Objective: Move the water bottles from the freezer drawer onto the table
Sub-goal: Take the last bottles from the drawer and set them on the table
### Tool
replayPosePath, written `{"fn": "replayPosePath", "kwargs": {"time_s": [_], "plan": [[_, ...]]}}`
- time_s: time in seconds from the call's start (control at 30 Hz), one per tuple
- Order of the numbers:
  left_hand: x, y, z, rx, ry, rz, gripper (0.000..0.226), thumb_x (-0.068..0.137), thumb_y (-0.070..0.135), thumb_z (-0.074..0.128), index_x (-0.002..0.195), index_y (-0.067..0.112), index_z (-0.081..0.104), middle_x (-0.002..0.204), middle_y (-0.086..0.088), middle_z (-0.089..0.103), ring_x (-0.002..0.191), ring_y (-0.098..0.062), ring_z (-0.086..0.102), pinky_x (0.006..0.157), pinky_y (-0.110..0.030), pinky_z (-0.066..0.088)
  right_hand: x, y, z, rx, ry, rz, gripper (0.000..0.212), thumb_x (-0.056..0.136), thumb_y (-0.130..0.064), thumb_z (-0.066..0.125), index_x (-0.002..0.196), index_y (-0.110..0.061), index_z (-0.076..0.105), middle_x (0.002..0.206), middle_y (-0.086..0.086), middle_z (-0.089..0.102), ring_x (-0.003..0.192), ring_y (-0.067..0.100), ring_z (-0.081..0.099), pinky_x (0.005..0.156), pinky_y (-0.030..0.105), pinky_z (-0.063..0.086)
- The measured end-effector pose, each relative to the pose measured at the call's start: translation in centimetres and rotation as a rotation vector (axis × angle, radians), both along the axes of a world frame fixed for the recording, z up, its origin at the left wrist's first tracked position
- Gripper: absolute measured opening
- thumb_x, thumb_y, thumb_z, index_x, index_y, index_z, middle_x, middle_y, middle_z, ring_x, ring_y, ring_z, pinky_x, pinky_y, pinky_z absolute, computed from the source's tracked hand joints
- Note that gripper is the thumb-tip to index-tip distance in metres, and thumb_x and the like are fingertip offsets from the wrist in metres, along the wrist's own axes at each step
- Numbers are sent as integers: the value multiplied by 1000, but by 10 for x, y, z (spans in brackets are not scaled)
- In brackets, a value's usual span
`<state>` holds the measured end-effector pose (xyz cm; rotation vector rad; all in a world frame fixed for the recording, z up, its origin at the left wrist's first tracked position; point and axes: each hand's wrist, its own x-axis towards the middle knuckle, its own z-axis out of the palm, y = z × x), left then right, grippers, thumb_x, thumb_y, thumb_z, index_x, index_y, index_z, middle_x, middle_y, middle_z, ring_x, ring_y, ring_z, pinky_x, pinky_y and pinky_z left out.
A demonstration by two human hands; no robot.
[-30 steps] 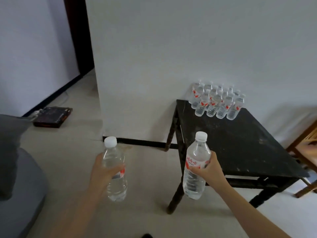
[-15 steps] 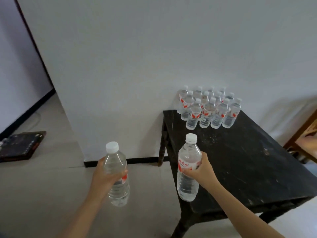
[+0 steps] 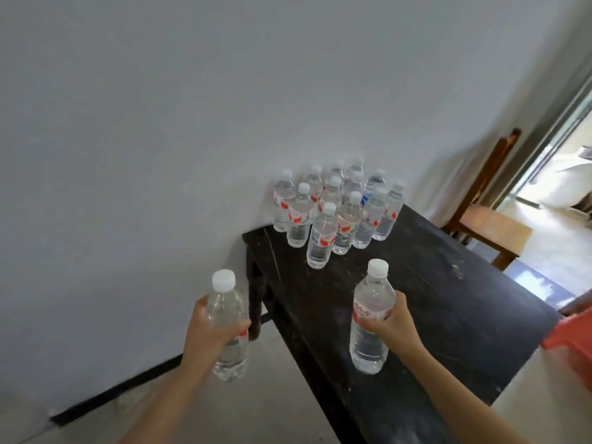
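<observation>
Wall: the plain white wall [image 3: 160,123] fills the view ahead of both your hands. A black skirting strip [image 3: 112,392] runs along its foot, below and to the left of your left hand [image 3: 211,331].
Table: the black, scuffed rectangular table [image 3: 448,315] lies under and ahead of your right hand [image 3: 395,322]. Its left edge runs just to the right of your left hand.
Chair: a brown wooden chair [image 3: 493,225] stands well beyond your right hand and off to its right, past the table.
Red thing: a blurred orange-red shape [image 3: 573,341] sits at the frame edge to the right of your right hand. You cannot tell what it is.
Standing bottles: a cluster of clear plastic water bottles [image 3: 322,235] with white caps and red labels stands upright on the table against the wall, ahead of you and between your hands.
Right bottle: the clear white-capped bottle with a red label [image 3: 368,347] is upright over the tabletop. You cannot tell whether its base touches.
Left bottle: the second clear white-capped bottle [image 3: 224,302] hangs left of the table, above the floor.
Hands: they are well apart, and each is wrapped round the middle of its own bottle.
</observation>
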<state>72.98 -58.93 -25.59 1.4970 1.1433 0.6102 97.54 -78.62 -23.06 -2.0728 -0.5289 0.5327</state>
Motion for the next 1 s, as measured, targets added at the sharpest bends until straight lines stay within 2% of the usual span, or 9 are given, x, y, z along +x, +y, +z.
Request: {"fn": "replayPosePath", "kwargs": {"time_s": [0.1, 0.2, 0.33, 0.47, 0.53, 0.63, 0.87, 1.0], "plan": [[39, 24, -1, -21, 12, -47, 58, 54, 18, 84, 100, 10, 50, 92, -7, 61, 84, -27, 61, 72, -34, 47, 13, -1, -10, -12, 0, -123, 81, 52, -30, 86, 120, -16, 42, 103, 2, 61, 94, 19, 63, 83, 45, 54], [69, 26, 0, -25, -9, -101, 59, 63, 3, 81, 106, 17, 43, 93, 2, 53, 87, -20, 54, 71, -28, 40, 17, -12, -16, -52, 18, -184, 77, 57, -19, 85, 119, -15, 39, 103, 1, 59, 96, 19, 61, 85, 44, 53], [117, 36, -11, -73, -9, -240, 68, 56, 9, 86, 106, 23, 41, 93, 6, 54, 92, -20, 55, 80, -30, 39, 41, -22, -24, -96, 55, -225, 72, 63, -11, 82, 116, -17, 34, 101, -2, 53, 98, 22, 58, 85, 41, 51], [162, 40, -12, -71, -12, -273, 75, 47, 20, 87, 107, 26, 43, 101, 4, 59, 94, -19, 60, 87, -39, 48, 78, -14, -34, -85, 68, -252, 78, 61, -18, 84, 122, -17, 35, 107, 1, 55, 98, 21, 59, 86, 45, 52], [183, 48, -13, -47, -3, -299, 77, 38, 33, 85, 105, 24, 48, 98, 4, 63, 91, -14, 63, 87, -40, 50, 98, -2, -37, -66, 70, -268, 77, 63, -17, 83, 122, -18, 34, 107, 1, 55, 99, 22, 58, 87, 43, 51], [208, 65, -20, 4, 37, -353, 74, 42, 39, 85, 107, 21, 56, 97, 0, 67, 89, -13, 66, 86, -43, 53, 130, 28, -37, -58, 62, -204, 77, 65, -17, 81, 125, -17, 33, 111, 2, 54, 103, 22, 56, 89, 42, 49], [229, 80, -13, -28, 24, -220, 86, 39, 25, 89, 113, 24, 46, 105, -1, 62, 98, -21, 62, 91, -45, 49, 197, 96, -41, 62, 20, -110, 70, 67, -15, 81, 122, -19, 37, 105, -4, 54, 97, 15, 55, 84, 31, 46], [229, 89, -16, 27, 54, -163, 75, 54, 5, 87, 117, 14, 47, 107, -7, 62, 97, -22, 62, 83, -35, 49, 224, 115, -54, 108, 65, -122, 72, 66, -13, 80, 123, -17, 36, 103, -4, 53, 99, 17, 54, 84, 32, 45]]}}
